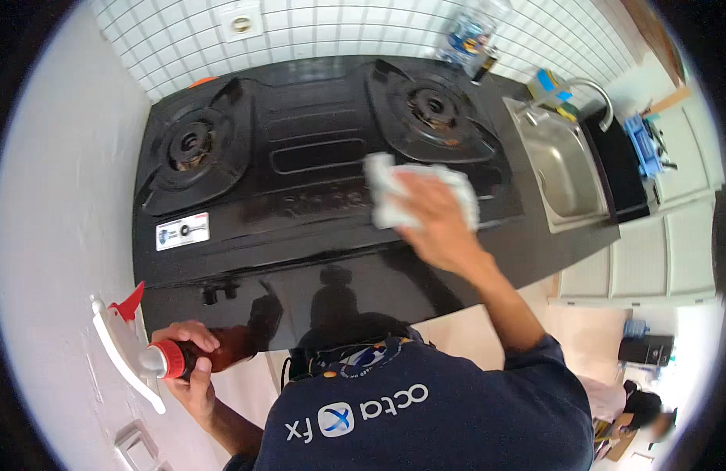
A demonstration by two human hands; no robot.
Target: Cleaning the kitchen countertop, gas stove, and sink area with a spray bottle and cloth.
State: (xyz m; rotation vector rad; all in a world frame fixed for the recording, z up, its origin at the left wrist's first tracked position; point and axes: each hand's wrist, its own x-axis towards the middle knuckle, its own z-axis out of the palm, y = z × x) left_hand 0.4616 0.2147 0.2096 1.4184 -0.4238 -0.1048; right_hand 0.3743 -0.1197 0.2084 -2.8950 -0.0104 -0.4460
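My right hand (436, 221), slightly blurred, presses a white cloth (389, 203) onto the black two-burner gas stove (315, 206), just in front of the right burner (434, 109). Part of the cloth is hidden under the fingers. At the lower left, my left hand (189, 371) grips the neck of a spray bottle (224, 353) holding dark reddish-brown liquid. Its white spray head (124, 353) has a red trigger and points toward the left wall. The left burner (192, 144) has no pan support on it. A printed sticker (183, 231) is on the stove's front left.
A steel sink (560, 171) with a curved faucet (592, 88) lies to the right. Behind the stove's right side stand a clear plastic container (472, 35) and a lighter-like object (485, 66). A blue rack (642, 147) sits beyond the sink. Another person (639, 406) is at the far lower right.
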